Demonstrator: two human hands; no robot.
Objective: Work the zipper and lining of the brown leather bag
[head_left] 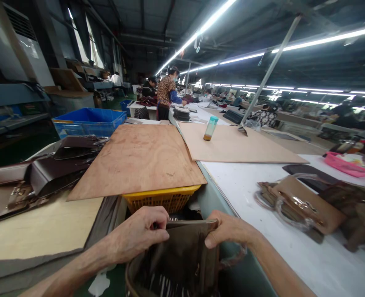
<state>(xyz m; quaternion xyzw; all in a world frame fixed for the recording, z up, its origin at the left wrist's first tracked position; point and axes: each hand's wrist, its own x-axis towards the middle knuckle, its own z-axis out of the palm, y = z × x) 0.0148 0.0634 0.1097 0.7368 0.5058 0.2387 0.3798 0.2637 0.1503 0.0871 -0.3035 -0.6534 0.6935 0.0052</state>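
Low in the middle of the head view is a dark brown handbag (182, 255), its mouth open toward me and a striped lining showing inside. My left hand (148, 231) pinches the bag's far rim at its left end, thumb and fingers closed on the edge. At the right end of the same rim, my right hand (224, 231) grips the corner with the thumb inside. A wrapped handle loop hangs by the bag's right side, below my right hand. The bag's lower part runs out of view.
A plywood board (145, 156) rests on a yellow basket (164, 200) ahead. Dark bag pieces (55, 165) lie left, near a blue crate (90, 121). On the right table are tan and brown handbags (309, 202), a pink tray (349, 164) and a bottle (211, 128). A co-worker (167, 93) stands farther off.
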